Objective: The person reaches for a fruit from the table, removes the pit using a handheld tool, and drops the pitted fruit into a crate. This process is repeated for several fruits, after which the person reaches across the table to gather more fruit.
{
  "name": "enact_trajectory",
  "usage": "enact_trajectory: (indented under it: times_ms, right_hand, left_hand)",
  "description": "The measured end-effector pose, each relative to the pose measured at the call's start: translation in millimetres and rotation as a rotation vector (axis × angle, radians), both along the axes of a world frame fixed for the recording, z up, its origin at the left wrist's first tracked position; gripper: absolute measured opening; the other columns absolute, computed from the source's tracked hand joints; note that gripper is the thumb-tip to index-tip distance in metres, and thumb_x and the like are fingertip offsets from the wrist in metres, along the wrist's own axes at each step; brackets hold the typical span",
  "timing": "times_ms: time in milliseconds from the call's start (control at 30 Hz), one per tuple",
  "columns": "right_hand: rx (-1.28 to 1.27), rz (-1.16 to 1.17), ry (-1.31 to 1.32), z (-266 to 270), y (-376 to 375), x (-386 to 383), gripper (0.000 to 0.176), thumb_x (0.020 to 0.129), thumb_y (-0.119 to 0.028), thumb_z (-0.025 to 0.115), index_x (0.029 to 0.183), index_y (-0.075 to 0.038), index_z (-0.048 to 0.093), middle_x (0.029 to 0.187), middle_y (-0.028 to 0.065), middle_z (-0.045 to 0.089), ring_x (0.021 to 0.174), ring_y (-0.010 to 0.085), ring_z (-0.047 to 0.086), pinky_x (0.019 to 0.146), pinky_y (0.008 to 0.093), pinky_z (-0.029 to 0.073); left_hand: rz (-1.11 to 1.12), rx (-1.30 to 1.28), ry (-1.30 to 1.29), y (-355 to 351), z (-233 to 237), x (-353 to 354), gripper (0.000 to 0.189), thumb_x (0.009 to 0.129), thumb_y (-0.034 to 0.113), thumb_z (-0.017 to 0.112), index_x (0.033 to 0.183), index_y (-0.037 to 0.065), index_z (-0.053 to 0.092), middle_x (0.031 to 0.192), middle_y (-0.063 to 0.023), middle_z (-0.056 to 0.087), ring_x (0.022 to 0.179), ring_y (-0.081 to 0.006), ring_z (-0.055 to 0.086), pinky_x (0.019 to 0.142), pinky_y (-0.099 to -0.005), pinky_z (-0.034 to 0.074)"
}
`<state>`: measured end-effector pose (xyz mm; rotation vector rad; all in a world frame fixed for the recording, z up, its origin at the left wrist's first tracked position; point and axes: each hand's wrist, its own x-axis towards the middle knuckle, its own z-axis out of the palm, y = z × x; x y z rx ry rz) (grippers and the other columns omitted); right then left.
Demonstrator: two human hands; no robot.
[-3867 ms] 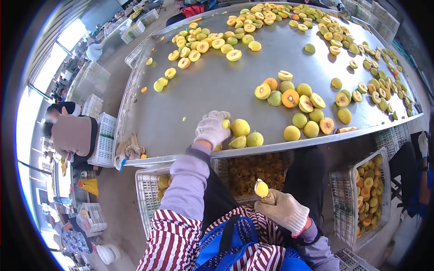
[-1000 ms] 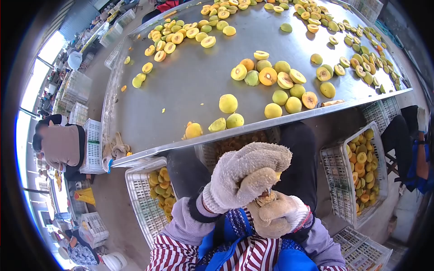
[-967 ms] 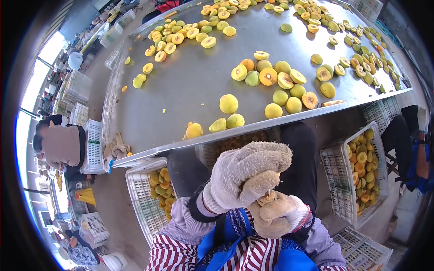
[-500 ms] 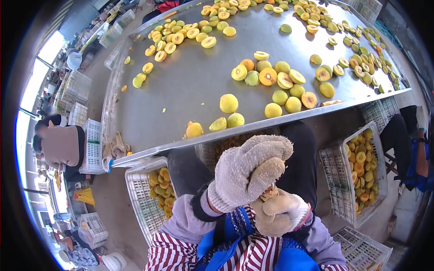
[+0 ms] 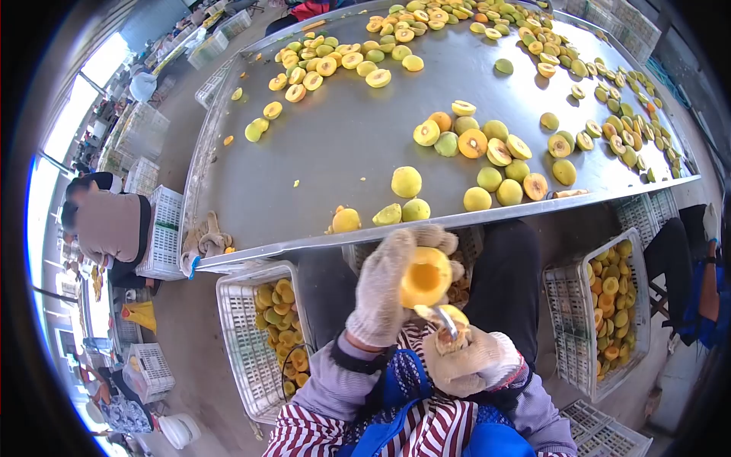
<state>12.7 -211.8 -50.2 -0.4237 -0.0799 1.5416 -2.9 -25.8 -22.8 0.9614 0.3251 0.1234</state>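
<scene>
Both my hands wear thick, light-coloured work gloves. My left hand (image 5: 381, 293) is wrapped round a yellow peach half (image 5: 426, 276), its hollowed pit cavity facing me. Just below and to the right, my right hand (image 5: 466, 364) grips a small tool with a curved metal end (image 5: 448, 323). A pale yellow piece of fruit (image 5: 454, 314) sits by the metal, close under the peach half. The tool's handle is hidden in the glove. Ahead of my hands, whole peaches (image 5: 406, 182) and cut halves (image 5: 473, 143) lie on the metal table (image 5: 327, 206).
A white crate (image 5: 251, 381) of peach halves stands left of my legs, and another crate (image 5: 560, 335) of them stands to the right. A used glove (image 5: 209, 238) lies on the table's left corner. A seated person (image 5: 114, 225) is at far left; another person's arm (image 5: 708, 286) shows at right.
My hands have come apart slightly. The left has turned, bringing the hollowed peach half into sight, and the metal tool end now shows in the right. The view has shifted a little.
</scene>
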Motion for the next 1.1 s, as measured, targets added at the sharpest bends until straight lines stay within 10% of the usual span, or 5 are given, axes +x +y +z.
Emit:
enact_trajectory:
  times_ms: [167, 300, 633, 767, 1100]
  right_hand:
    - [-0.496, -0.054, -0.311, 17.9, 1.9, 15.6, 0.023, 0.093, -0.025, 0.071, 0.098, -0.005, 0.060, 0.071, -0.0014, 0.057, 0.053, 0.0053, 0.051, 0.045, 0.0201, 0.037]
    - [-0.604, -0.140, -0.543, 7.5, 17.5, 13.9, 0.031, 0.093, -0.031, 0.070, 0.106, -0.006, 0.058, 0.077, -0.0013, 0.059, 0.059, 0.0038, 0.053, 0.055, 0.0188, 0.042]
    - [-0.853, -0.169, -1.184, 12.6, 20.3, 14.5, 0.038, 0.088, -0.037, 0.071, 0.105, -0.004, 0.063, 0.072, 0.0095, 0.061, 0.065, 0.0211, 0.062, 0.064, 0.0330, 0.050]
    - [-0.887, -0.255, -1.399, -3.7, 14.7, 14.1, 0.035, 0.087, -0.035, 0.072, 0.100, -0.004, 0.062, 0.069, 0.0117, 0.062, 0.059, 0.0275, 0.065, 0.058, 0.0376, 0.052]
    - [-0.853, -0.514, -1.459, 42.4, 37.3, 24.5, 0.025, 0.086, -0.021, 0.075, 0.100, -0.004, 0.064, 0.069, 0.0136, 0.065, 0.060, 0.0277, 0.067, 0.060, 0.0358, 0.054]
  left_hand:
    - [0.555, 0.606, 0.100, 135.2, -50.0, -55.4, 0.050, 0.103, 0.044, 0.051, 0.124, 0.000, 0.061, 0.118, -0.0149, 0.067, 0.095, -0.0222, 0.071, 0.068, -0.0300, 0.061]
    - [0.427, 2.311, 0.423, 157.8, -35.3, -58.3, 0.037, 0.089, 0.030, 0.069, 0.115, 0.004, 0.069, 0.123, -0.0165, 0.067, 0.119, -0.0341, 0.060, 0.103, -0.0418, 0.047]
    - [-0.452, 1.520, 0.529, 105.6, -81.3, 105.1, 0.048, 0.096, 0.047, 0.057, 0.126, 0.010, 0.064, 0.114, -0.0134, 0.071, 0.108, -0.0347, 0.067, 0.095, -0.0414, 0.052]
    - [-0.248, 0.409, 0.061, 99.2, -39.1, 71.5, 0.053, 0.102, 0.047, 0.052, 0.133, 0.004, 0.058, 0.112, -0.0141, 0.069, 0.109, -0.0262, 0.066, 0.096, -0.0380, 0.052]
    - [-0.287, 1.111, -0.363, 93.0, -8.2, 17.3, 0.026, 0.094, 0.012, 0.067, 0.117, 0.002, 0.066, 0.128, -0.0158, 0.064, 0.118, -0.0305, 0.062, 0.100, -0.0362, 0.049]
